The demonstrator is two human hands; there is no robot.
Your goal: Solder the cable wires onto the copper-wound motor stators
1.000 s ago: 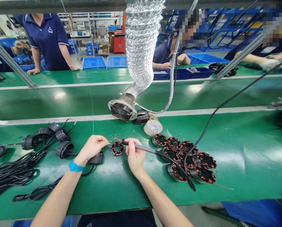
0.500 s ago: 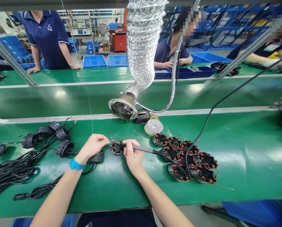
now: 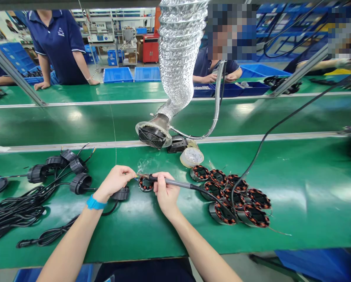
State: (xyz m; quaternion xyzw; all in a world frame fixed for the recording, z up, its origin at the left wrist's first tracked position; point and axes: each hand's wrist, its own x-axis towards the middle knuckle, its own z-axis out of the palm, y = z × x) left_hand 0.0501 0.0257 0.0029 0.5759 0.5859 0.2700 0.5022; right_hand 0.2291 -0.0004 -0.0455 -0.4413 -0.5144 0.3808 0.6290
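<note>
My right hand (image 3: 167, 192) is closed around the grey handle of a soldering iron (image 3: 175, 182), whose tip points left. My left hand (image 3: 118, 181), with a blue band at the wrist, pinches thin coloured wires (image 3: 136, 177) at the iron's tip. Beneath the tip stands a small motor stator (image 3: 146, 184) with copper windings. A black cap (image 3: 120, 194) on a cable lies under my left hand. One fine strand (image 3: 115, 133) hangs down from above to that hand. Faint smoke rises over the tip.
Several stators (image 3: 234, 196) stand grouped at the right, crossed by the iron's cord. Black caps (image 3: 80, 183) and coiled cables (image 3: 16, 211) lie left. A fume duct (image 3: 153, 135) hangs ahead, near a round tub (image 3: 191, 156). Co-workers are at the far bench.
Smoke now shows above the iron's tip. Both my hands have stayed almost where they were. Across the bench, a co-worker's hands have shifted slightly.
</note>
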